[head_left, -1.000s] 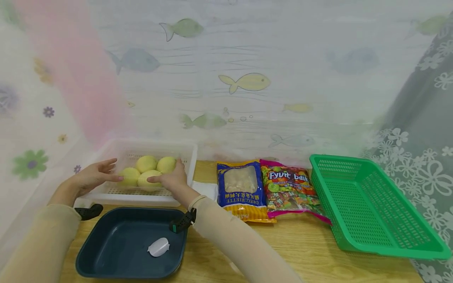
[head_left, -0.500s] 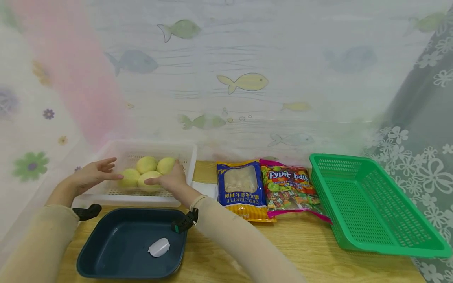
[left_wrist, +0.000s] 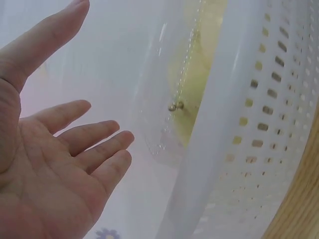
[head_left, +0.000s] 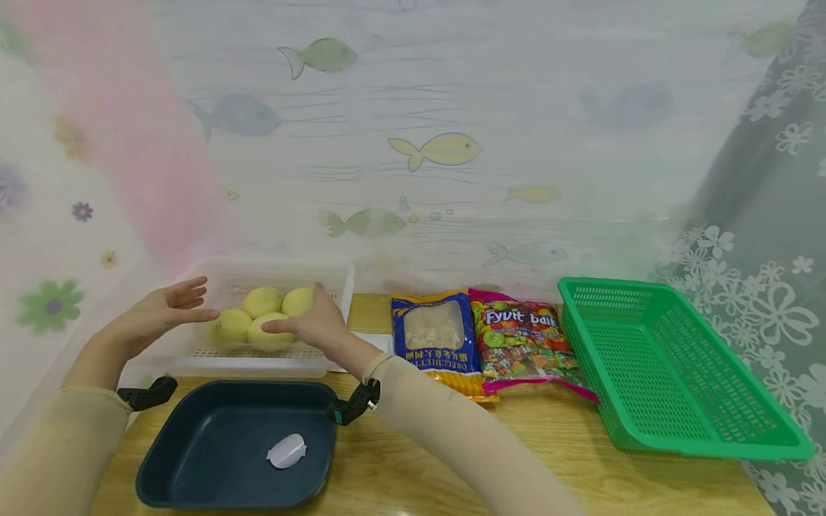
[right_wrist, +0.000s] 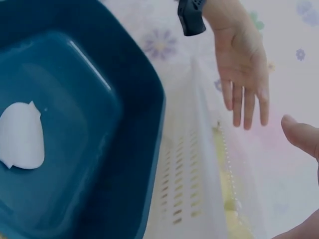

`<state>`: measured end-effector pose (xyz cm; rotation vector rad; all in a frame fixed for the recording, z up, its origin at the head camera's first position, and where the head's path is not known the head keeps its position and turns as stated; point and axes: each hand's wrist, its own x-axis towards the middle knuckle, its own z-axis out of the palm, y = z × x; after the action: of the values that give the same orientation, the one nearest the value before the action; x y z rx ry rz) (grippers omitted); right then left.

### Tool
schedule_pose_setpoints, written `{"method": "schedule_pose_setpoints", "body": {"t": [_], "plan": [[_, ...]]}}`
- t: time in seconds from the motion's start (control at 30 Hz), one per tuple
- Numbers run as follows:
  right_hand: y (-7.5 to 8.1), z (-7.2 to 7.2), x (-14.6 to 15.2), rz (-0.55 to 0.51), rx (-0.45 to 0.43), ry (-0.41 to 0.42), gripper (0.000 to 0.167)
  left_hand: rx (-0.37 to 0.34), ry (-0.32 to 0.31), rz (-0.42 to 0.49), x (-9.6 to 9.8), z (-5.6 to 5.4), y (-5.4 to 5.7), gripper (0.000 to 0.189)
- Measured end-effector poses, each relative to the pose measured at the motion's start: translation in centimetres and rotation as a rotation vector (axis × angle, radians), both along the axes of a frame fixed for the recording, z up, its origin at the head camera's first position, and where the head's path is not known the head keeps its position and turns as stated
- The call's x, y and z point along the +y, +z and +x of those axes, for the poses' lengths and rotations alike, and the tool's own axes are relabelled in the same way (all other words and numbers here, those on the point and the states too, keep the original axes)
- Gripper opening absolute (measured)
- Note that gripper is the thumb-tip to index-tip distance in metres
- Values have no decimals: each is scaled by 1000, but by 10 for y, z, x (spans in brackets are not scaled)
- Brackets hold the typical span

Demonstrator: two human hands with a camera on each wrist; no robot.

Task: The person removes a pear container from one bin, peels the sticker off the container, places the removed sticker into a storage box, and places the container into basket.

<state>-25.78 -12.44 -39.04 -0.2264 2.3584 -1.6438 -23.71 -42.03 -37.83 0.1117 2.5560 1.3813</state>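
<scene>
Several pale yellow round fruits (head_left: 263,302) lie together in a white plastic basket (head_left: 258,369) at the back left; clear plastic shows over them in the left wrist view. My left hand (head_left: 155,317) is held at the basket's left side, its thumb near the leftmost fruit. In the left wrist view that palm (left_wrist: 45,169) faces up with the fingers spread and nothing in it. At the other end of the fruits my right hand (head_left: 323,324) reaches over the basket, thumb extended across the front fruit. Its other fingers are mostly hidden.
A dark blue basin (head_left: 213,444) with a white curved piece (head_left: 287,451) stands in front of the basket. To the right lie a blue pasta bag (head_left: 435,337) and a candy bag (head_left: 525,340). Beyond them is a green basket (head_left: 652,380). A patterned curtain (head_left: 452,86) hangs behind.
My right hand has lifted slightly and its fingers have straightened. The left hand's fingers have risen a little. The head view has shifted slightly; the fruits stay in the basket.
</scene>
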Motion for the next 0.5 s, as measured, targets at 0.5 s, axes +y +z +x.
{"method": "schedule_pose_setpoints", "body": {"t": [0.5], "plan": [[-1, 12, 61, -107, 152, 236, 110, 116, -8, -64, 38, 26, 7, 99]]}}
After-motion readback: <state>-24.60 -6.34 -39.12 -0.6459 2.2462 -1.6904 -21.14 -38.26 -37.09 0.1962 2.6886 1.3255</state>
